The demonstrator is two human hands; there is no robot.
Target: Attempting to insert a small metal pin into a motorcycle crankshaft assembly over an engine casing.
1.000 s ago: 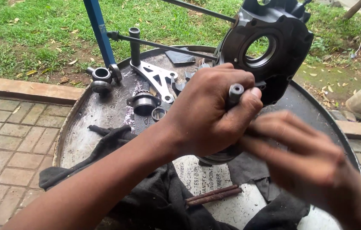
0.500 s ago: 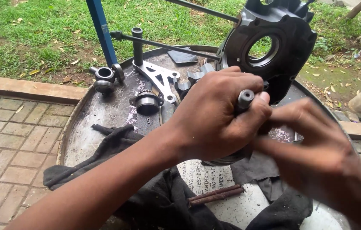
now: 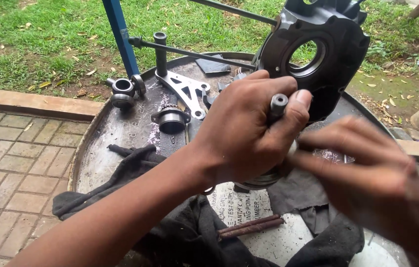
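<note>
Shaft (image 3: 277, 106), a short grey metal one, is sticking up from the left hand (image 3: 246, 133), whose fingers are gripping it above the round drum top (image 3: 120, 133). Right hand (image 3: 367, 173) is pinching at its lower end, fitting seemingly unfinished.

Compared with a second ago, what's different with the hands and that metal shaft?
Little changed. The left hand keeps its grip on the metal shaft, shifted slightly right. The right hand, blurred, stays at the shaft's lower part. The dark housing, bracket and rags lie unmoved on the round metal top.
</note>
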